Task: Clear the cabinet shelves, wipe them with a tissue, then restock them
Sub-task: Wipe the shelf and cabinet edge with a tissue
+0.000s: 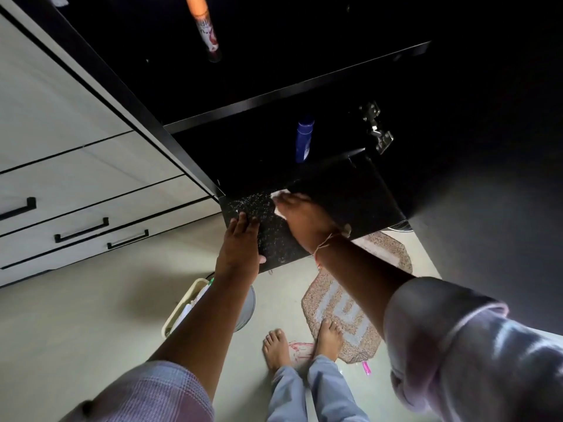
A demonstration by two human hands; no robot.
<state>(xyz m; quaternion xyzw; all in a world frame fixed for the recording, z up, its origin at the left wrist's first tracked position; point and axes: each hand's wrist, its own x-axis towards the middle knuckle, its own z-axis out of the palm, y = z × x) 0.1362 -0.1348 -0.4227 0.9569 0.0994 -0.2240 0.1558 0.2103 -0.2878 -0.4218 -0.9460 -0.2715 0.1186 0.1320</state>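
Observation:
A black cabinet stands open before me. Its lowest shelf (271,236) is speckled with pale dust or crumbs. My right hand (301,217) presses a white tissue (278,196) flat on that shelf. My left hand (240,245) rests on the shelf's front edge with fingers spread, holding nothing. A blue bottle (304,138) stands at the back of this shelf. On the shelf above stands an orange and red spray can (205,25). The deeper parts of the cabinet are too dark to see.
White drawers with black handles (82,229) fill the left. On the floor below stand a cream basket (182,306) and a metal bucket (248,303). A patterned mat (341,309) lies under my bare feet. The open cabinet door's hinge (376,129) is at right.

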